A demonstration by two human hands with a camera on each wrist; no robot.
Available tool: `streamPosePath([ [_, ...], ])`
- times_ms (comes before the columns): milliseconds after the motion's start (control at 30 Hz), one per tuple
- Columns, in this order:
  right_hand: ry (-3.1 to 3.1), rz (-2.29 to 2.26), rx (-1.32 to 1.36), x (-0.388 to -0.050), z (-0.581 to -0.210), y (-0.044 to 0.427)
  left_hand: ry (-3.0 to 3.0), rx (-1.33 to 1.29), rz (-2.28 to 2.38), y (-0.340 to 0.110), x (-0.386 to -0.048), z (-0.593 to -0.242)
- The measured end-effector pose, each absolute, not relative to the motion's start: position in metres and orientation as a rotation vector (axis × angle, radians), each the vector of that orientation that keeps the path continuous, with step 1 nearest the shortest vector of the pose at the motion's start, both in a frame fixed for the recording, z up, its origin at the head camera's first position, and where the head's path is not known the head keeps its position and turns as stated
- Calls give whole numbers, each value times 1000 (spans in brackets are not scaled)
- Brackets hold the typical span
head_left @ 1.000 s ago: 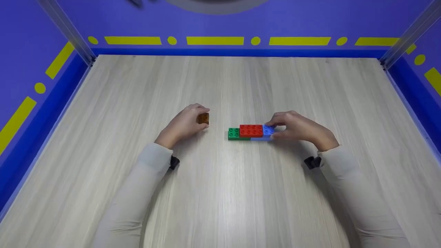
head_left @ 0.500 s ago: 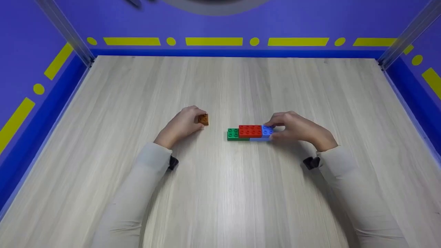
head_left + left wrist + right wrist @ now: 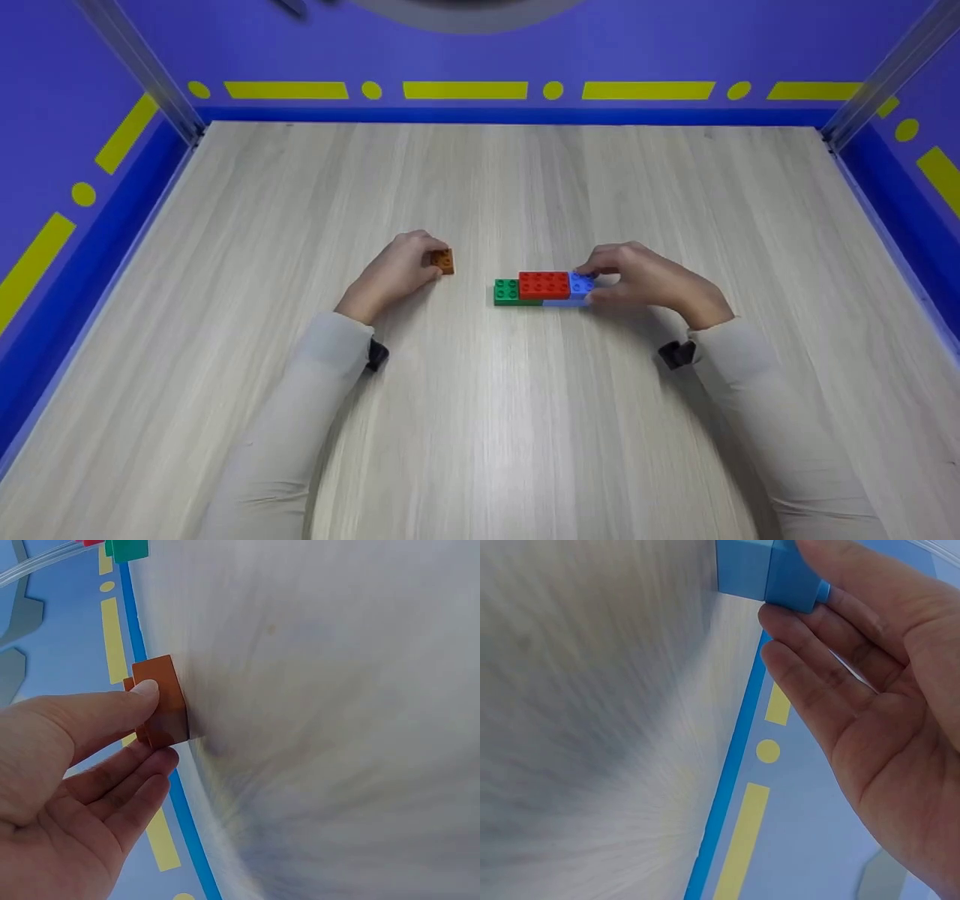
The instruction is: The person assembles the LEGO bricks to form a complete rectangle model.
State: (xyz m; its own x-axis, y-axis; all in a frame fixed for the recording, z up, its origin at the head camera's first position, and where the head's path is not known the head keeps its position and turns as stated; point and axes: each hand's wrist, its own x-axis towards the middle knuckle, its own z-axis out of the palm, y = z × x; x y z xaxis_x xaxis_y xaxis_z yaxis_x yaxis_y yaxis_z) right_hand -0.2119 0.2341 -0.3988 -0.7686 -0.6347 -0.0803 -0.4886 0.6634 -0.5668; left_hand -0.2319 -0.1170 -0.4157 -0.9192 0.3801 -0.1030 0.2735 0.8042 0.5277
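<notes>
My left hand (image 3: 401,268) pinches a small orange-brown building brick (image 3: 166,701) between thumb and fingers, low at the tabletop. Its studs face up in the head view. To the right of it, a row of joined bricks lies on the table: a green brick (image 3: 506,290) at the left end, a red brick (image 3: 544,285) on the upper layer, and blue bricks (image 3: 761,568) at the right end. The thumb and fingers of my right hand (image 3: 645,279) pinch the blue end. A gap of bare table separates the orange-brown brick from the row.
The pale wooden table (image 3: 480,420) is bordered by blue-purple walls (image 3: 480,56) with yellow marks at the back and sides. A black wrist strap piece (image 3: 677,354) shows beneath the right sleeve.
The orange-brown brick in my left hand has tipped so that its studs face more upward, and the hand has shifted slightly left and down. My right hand stays on the blue end.
</notes>
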Motion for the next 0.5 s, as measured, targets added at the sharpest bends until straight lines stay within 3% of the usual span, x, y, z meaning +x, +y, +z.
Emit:
streamPosePath([
  [500,2611,-776,-906,-212,-400,235,2702,528,896,-116,-234,-417],
])
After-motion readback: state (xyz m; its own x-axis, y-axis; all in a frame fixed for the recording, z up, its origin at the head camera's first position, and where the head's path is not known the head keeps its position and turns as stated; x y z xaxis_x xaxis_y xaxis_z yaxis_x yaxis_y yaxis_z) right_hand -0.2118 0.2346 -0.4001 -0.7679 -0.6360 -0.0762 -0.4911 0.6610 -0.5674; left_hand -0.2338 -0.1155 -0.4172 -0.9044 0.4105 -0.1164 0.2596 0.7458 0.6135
